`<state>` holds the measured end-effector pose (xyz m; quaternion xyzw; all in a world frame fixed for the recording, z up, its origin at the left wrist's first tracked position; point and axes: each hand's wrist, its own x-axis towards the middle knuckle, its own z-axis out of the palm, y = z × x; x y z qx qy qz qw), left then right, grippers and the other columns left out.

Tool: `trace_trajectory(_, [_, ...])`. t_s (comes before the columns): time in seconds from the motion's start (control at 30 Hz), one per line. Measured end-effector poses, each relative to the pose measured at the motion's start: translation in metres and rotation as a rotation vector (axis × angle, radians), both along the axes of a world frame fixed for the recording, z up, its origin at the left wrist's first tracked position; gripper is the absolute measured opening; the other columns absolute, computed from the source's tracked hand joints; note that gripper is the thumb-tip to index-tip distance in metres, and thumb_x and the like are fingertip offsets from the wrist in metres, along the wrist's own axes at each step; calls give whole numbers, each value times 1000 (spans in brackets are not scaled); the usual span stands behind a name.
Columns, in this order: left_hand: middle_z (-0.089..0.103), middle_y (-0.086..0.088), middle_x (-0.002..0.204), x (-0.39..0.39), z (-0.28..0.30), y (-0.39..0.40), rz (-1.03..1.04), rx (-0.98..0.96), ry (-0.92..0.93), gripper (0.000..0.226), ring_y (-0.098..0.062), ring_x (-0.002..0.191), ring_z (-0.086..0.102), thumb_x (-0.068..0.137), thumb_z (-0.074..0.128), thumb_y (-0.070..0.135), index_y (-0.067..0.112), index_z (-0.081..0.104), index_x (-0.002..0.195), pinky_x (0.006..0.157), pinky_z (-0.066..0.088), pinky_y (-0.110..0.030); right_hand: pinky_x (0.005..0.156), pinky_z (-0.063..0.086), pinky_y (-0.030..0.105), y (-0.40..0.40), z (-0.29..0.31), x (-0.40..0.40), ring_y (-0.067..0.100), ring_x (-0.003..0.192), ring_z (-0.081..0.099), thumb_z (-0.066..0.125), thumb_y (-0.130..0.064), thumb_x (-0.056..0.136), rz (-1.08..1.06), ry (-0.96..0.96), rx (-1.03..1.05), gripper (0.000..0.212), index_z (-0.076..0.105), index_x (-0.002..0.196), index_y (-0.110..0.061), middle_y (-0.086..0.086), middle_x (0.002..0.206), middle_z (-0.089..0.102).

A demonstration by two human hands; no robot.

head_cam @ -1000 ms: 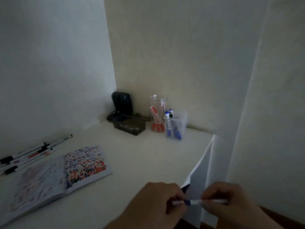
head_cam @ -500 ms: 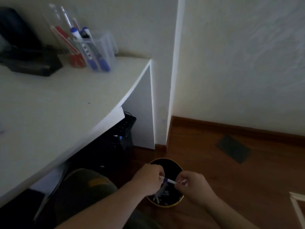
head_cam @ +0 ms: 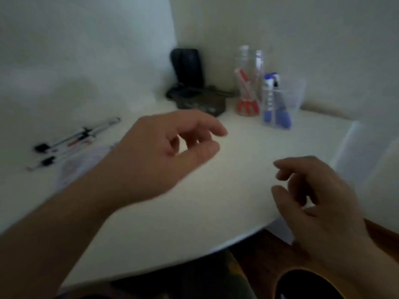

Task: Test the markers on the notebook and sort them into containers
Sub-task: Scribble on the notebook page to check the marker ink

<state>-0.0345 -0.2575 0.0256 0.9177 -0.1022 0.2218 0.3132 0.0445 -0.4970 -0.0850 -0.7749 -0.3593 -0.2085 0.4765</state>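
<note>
On my far left a few loose markers (head_cam: 73, 140) lie on the white desk (head_cam: 237, 169), with the blurred notebook (head_cam: 84, 162) just beside them, partly hidden behind my left forearm. My left hand (head_cam: 164, 156) hovers over the desk, fingers loosely curled, holding nothing. Behind it sits a dark box (head_cam: 200, 102), then a clear jar (head_cam: 248, 83) of red markers and a clear cup (head_cam: 280, 102) of blue ones. My right hand (head_cam: 319, 201) hangs empty, fingers relaxed, above a yellow-rimmed bin (head_cam: 306, 283).
</note>
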Motion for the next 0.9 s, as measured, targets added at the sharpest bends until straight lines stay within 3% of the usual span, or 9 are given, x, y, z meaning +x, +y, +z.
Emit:
trace_trajectory(0.07, [71, 17, 90, 13, -1, 69, 263, 8, 125, 12, -2, 72, 63, 91, 73, 35, 42, 72, 100, 63, 47, -14, 62, 43, 15, 60, 32, 4, 12, 71, 56, 69, -15, 83, 163, -73, -24, 39, 62, 117, -32, -16, 96, 60])
trace_trajectory(0.17, [71, 16, 94, 24, -25, 167, 527, 90, 241, 12, -4, 79, 65, 90, 71, 35, 39, 71, 101, 74, 50, -24, 68, 44, 18, 157, 56, 19, 9, 82, 56, 68, -22, 88, 360, -92, -181, 38, 61, 122, -36, -15, 100, 59])
trace_trajectory(0.23, [69, 13, 99, 23, -44, 222, 681, 91, 281, 15, -11, 87, 65, 89, 70, 32, 37, 70, 103, 79, 52, -29, 79, 46, 24, 220, 62, 30, 4, 91, 52, 65, -31, 93, 408, -70, -415, 41, 56, 131, -42, -15, 110, 56])
trace_trajectory(0.3, [69, 4, 104, 15, -59, 267, 851, 122, 318, 19, -21, 97, 65, 87, 67, 31, 35, 69, 105, 80, 48, -30, 91, 46, 32, 273, 59, 44, 10, 105, 51, 59, -41, 96, 408, -79, -648, 44, 48, 139, -45, -12, 120, 54])
trace_trajectory(0.37, [68, -7, 109, 4, -75, 301, 993, 170, 342, 23, -30, 102, 65, 85, 64, 31, 30, 70, 108, 86, 51, -34, 91, 44, 33, 310, 48, 56, 15, 112, 53, 55, -49, 97, 386, -49, -752, 44, 46, 141, -45, -8, 123, 53])
trace_trajectory(0.53, [62, -11, 116, -7, -108, 326, 1061, 251, 243, 29, -34, 111, 54, 89, 62, 30, 22, 65, 117, 94, 48, -42, 78, 47, 26, 330, 18, 72, 3, 88, 59, 55, -58, 97, 297, 151, -506, 32, 58, 126, -45, -18, 97, 60])
trace_trajectory(0.7, [67, -10, 111, -2, -116, 338, 1058, 332, 254, 25, -31, 102, 60, 94, 53, 35, 22, 73, 102, 89, 51, -40, 65, 41, 15, 323, 18, 74, -6, 77, 59, 63, -43, 97, 320, 251, -290, 8, 64, 105, -45, -13, 82, 66])
trace_trajectory(0.8, [66, -9, 106, 0, -110, 331, 1064, 441, 212, 21, -33, 97, 57, 100, 51, 32, 18, 66, 103, 82, 46, -43, 60, 43, 10, 322, 21, 73, -3, 72, 61, 65, -35, 97, 322, 285, -229, 10, 66, 103, -43, -10, 76, 66])
trace_trajectory(0.9, [63, -3, 86, -3, -92, 306, 954, 487, -3, 6, -28, 73, 55, 102, 49, 26, 21, 51, 99, 67, 44, -40, 62, 46, 11, 318, 25, 69, 6, 67, 61, 69, -26, 96, 387, 211, -167, 23, 66, 110, -44, -9, 74, 65])
